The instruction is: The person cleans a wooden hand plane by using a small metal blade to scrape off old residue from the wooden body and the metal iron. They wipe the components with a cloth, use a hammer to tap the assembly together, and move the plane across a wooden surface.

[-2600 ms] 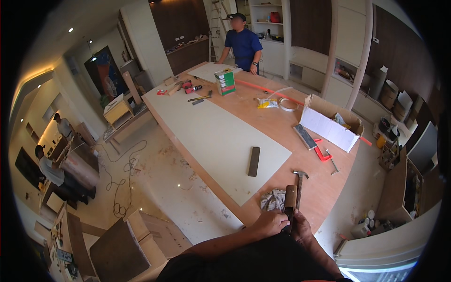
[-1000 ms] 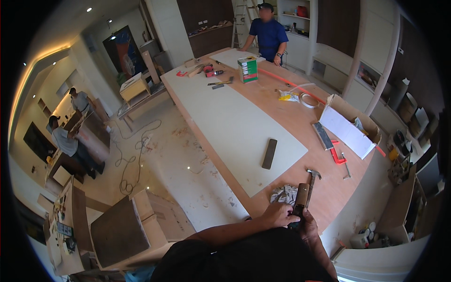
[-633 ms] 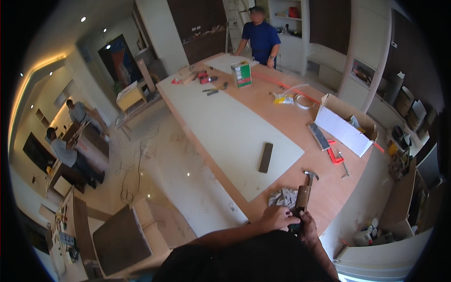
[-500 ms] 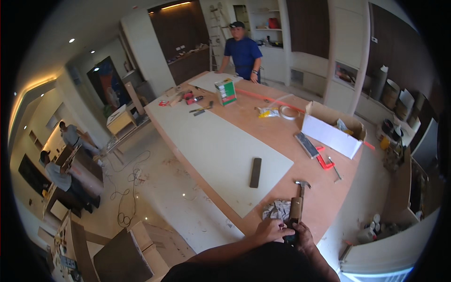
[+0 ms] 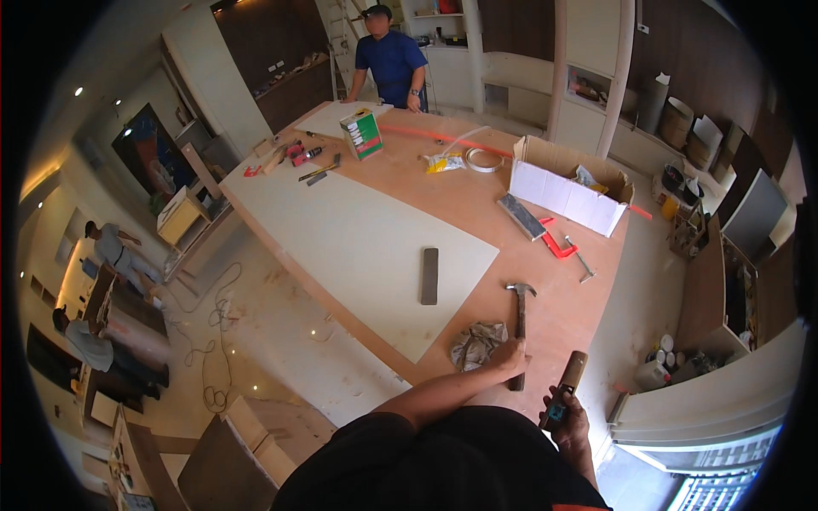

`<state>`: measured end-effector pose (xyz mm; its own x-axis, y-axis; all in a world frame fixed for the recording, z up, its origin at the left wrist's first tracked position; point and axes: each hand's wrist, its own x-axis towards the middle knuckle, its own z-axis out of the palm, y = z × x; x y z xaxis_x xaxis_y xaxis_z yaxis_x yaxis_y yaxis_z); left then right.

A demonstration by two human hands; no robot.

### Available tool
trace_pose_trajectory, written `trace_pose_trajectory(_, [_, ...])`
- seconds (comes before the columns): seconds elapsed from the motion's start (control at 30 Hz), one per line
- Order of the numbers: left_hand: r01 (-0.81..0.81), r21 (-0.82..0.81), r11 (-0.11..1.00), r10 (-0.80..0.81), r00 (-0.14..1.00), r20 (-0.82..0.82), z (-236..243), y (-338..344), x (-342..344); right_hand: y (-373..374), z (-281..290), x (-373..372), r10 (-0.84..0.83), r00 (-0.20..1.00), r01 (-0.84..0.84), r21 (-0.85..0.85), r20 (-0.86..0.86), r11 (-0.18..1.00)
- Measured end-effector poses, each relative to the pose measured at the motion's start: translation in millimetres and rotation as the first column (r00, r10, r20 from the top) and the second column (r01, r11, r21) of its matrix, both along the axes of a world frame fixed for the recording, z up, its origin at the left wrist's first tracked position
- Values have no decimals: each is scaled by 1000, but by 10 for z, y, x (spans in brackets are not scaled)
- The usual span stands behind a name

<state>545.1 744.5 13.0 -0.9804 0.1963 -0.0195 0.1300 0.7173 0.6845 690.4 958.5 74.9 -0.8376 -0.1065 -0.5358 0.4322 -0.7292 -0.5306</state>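
My left hand (image 5: 509, 358) is closed at the handle of a claw hammer (image 5: 521, 317), which lies along the near end of the table with its head pointing away from me. A crumpled grey cloth (image 5: 479, 345) sits just left of that hand. Off the table's near right edge, my right hand (image 5: 569, 419) grips a long brown object with a dark lower part and a teal patch (image 5: 573, 375); its exact kind cannot be made out. A dark rectangular block (image 5: 429, 276) rests on the pale sheet (image 5: 358, 247) beyond the cloth.
On the wooden table (image 5: 558, 311) are a red clamp (image 5: 560, 241), a grey-faced block (image 5: 521, 216), an open carton (image 5: 562, 198), a tape roll (image 5: 484, 160), a green-and-white can (image 5: 362, 134) and a red drill (image 5: 304, 154). A person in blue (image 5: 390, 68) stands at the far end; others work at left.
My hands have moved apart. The right hand has carried the brown object rightward and down, away from the hammer, while the left hand has shifted onto the hammer's handle. The view has turned.
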Motion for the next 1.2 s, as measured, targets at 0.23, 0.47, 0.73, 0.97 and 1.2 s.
trace_pose_trajectory(0.23, [-146, -139, 980, 184, 926, 330, 269, 159, 8, 154, -208, 272, -95, 994, 96, -23, 52, 995])
trace_pose_trajectory(0.47, [-279, -187, 942, 327, 892, 313, 42, -71, -373, 126, -204, 116, -88, 994, 90, -45, 58, 995])
trace_pose_trajectory(0.73, [-335, 389, 858, 106, 857, 505, 454, -600, -8, 87, -90, 21, -45, 999, 46, -58, 16, 997])
trace_pose_trajectory(0.97, [-173, 755, 632, 20, 978, 208, 667, -1015, 747, -87, 467, -456, 65, 984, -66, 2, -165, 998])
trace_pose_trajectory(1.2, [-39, 891, 452, 30, 999, 29, 1318, -1187, 1066, -403, 821, -1003, 110, 960, -109, 21, -257, 994])
